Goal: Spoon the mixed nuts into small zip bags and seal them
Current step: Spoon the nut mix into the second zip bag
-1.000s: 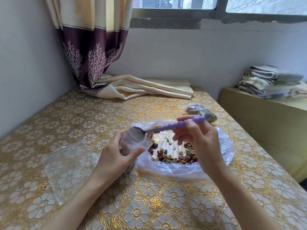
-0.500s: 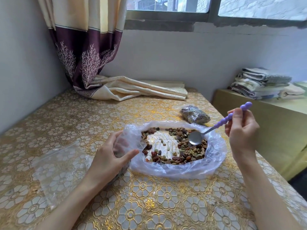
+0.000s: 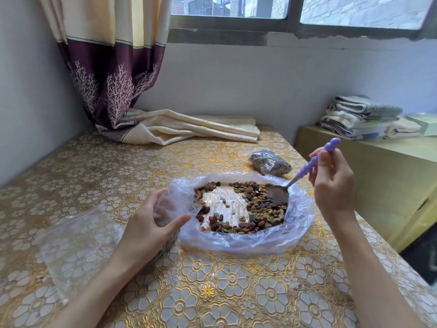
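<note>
Purple-handled metal spoon (image 3: 305, 171), pinched in my right hand (image 3: 333, 185), dips into loose mixed nuts (image 3: 262, 209) on clear plastic sheet (image 3: 300, 223). Left hand (image 3: 151, 223) grips small clear zip bag (image 3: 169, 204), unsealed. One filled bag (image 3: 269, 163) done on worktop (image 3: 212, 292); much remains.

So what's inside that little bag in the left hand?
The small zip bag is held open by the left hand. Its clear top looks empty; the hand covers the lower part, so any nuts there are hidden.
</note>
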### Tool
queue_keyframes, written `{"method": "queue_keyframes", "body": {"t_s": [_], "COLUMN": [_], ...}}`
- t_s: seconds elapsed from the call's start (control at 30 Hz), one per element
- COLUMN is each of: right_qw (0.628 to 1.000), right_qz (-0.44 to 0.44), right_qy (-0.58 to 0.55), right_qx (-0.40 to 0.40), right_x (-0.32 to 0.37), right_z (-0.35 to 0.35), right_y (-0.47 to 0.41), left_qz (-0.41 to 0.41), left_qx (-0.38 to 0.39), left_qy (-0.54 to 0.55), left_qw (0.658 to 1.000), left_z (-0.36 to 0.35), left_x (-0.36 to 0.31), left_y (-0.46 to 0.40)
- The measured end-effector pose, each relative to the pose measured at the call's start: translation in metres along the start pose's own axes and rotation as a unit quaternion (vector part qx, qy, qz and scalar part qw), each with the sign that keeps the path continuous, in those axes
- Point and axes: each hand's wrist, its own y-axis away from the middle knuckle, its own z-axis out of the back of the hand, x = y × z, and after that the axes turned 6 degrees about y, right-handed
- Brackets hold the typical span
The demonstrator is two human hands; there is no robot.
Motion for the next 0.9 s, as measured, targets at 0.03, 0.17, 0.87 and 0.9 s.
{"method": "queue_keyframes", "body": {"t_s": [0.03, 0.17, 0.87, 0.9], "right_qw": [1.000, 0.998, 0.947, 0.946], "right_qz": [-0.008, -0.052, -0.314, -0.314], "right_qy": [-0.002, -0.022, -0.071, -0.081], "right_qx": [0.004, 0.017, 0.023, 0.019], "right_x": [-0.001, -0.005, -0.022, -0.019], "right_z": [0.000, 0.000, -0.010, -0.011], "right_y": [-0.001, -0.004, 0.002, 0.003], "left_qz": [0.000, 0.000, 0.005, 0.007], "left_qx": [0.000, 0.000, 0.011, 0.011], "left_qy": [-0.002, -0.007, -0.009, -0.008], "left_qw": [1.000, 1.000, 1.000, 1.000], "left_z": [0.000, 0.000, 0.000, 0.000], "left_x": [0.000, -0.002, -0.004, -0.004], "left_y": [0.000, 0.000, 0.000, 0.000]}}
